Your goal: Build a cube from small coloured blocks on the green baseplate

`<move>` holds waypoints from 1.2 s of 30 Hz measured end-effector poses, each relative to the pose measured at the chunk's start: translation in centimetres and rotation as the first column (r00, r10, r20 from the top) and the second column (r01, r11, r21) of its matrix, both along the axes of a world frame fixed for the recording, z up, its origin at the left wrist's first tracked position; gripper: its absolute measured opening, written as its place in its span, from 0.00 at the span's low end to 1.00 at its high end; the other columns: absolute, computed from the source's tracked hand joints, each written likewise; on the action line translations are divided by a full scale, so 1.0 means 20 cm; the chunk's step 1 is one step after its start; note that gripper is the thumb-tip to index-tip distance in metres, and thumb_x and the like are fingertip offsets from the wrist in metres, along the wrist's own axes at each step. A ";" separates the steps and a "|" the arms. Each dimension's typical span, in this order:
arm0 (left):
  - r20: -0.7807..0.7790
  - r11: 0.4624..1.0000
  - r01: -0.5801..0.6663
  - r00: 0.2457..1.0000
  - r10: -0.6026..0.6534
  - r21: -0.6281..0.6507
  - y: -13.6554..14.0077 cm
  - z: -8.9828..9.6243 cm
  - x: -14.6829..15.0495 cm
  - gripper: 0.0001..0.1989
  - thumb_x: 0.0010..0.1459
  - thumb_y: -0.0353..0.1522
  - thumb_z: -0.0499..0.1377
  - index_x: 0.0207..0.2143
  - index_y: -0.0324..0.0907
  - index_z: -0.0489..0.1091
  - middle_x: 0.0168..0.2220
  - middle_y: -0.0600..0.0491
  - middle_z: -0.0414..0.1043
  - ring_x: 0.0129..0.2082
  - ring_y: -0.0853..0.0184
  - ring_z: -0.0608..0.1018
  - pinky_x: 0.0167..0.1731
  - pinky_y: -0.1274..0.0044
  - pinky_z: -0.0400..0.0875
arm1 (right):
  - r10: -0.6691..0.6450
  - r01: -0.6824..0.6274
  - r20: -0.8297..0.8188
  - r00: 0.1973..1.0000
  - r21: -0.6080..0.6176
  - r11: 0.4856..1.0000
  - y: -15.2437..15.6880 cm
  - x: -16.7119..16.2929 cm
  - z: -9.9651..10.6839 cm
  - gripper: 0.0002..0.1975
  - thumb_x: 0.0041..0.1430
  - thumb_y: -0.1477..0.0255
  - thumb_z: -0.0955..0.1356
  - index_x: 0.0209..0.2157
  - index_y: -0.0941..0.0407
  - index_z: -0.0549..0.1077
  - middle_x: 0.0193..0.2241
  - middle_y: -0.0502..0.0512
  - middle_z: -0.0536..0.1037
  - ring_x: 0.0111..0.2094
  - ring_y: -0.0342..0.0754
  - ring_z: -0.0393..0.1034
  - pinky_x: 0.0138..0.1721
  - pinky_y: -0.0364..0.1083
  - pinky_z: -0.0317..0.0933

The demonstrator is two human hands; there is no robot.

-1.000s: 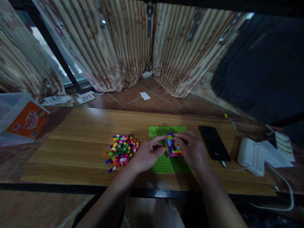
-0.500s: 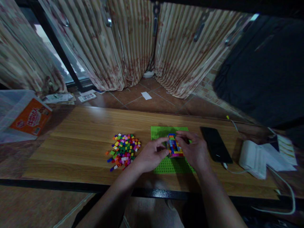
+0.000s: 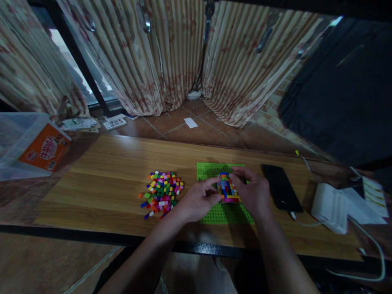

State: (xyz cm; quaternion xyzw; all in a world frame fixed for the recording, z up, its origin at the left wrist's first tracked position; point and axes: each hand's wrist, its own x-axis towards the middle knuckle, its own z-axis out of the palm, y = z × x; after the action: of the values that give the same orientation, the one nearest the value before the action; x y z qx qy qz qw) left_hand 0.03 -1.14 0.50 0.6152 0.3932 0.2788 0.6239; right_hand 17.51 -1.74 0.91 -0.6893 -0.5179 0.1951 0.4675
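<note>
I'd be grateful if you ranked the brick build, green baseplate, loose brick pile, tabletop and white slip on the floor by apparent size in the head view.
1. Tabletop
2. Green baseplate
3. Loose brick pile
4. Brick build, partly hidden by the right hand
5. White slip, farthest away of these

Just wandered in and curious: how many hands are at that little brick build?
2: left hand at the left of the brick build, right hand at its right.

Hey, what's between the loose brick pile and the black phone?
In the head view: the green baseplate, the brick build over it, and the left hand and right hand at the build's sides.
</note>
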 end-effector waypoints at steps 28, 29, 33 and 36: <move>0.217 0.967 -0.238 0.943 0.252 -0.091 0.03 -0.04 -0.01 0.19 0.53 0.28 0.62 0.49 0.40 0.74 0.35 0.53 0.74 0.30 0.71 0.75 0.36 0.75 0.71 | -0.063 0.059 0.016 0.998 0.190 0.980 -0.07 -0.05 0.02 0.13 0.58 0.61 0.69 0.35 0.56 0.79 0.32 0.55 0.82 0.35 0.51 0.76 0.38 0.49 0.68; 0.242 0.965 -0.244 0.935 0.259 -0.092 0.03 -0.03 -0.01 0.19 0.53 0.28 0.62 0.49 0.40 0.74 0.35 0.53 0.73 0.30 0.71 0.74 0.36 0.76 0.71 | -0.006 -0.002 0.039 0.999 0.197 0.980 -0.08 -0.06 0.03 0.12 0.59 0.61 0.68 0.35 0.55 0.79 0.33 0.55 0.82 0.35 0.50 0.76 0.38 0.48 0.68; 0.307 0.965 -0.260 0.917 0.254 -0.020 0.03 -0.01 -0.01 0.17 0.53 0.27 0.62 0.48 0.40 0.75 0.31 0.55 0.74 0.31 0.72 0.75 0.37 0.77 0.70 | 0.226 -0.236 0.094 0.970 0.120 0.964 -0.13 -0.13 0.06 0.11 0.62 0.62 0.67 0.39 0.52 0.79 0.37 0.54 0.81 0.38 0.49 0.75 0.40 0.49 0.67; 0.338 0.962 -0.272 0.908 0.248 0.025 0.02 0.00 0.00 0.17 0.54 0.27 0.62 0.48 0.40 0.75 0.33 0.54 0.75 0.34 0.71 0.77 0.39 0.77 0.71 | 0.281 -0.291 0.125 0.952 0.077 0.954 -0.14 -0.15 0.06 0.11 0.63 0.62 0.67 0.40 0.51 0.79 0.38 0.55 0.80 0.40 0.50 0.74 0.41 0.51 0.66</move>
State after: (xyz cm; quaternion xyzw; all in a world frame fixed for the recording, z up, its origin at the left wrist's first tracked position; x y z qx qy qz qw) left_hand -0.04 -0.80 0.52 0.5236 0.3509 0.4726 0.6159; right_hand 14.60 -4.44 2.08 -0.5940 -0.6465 0.1969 0.4363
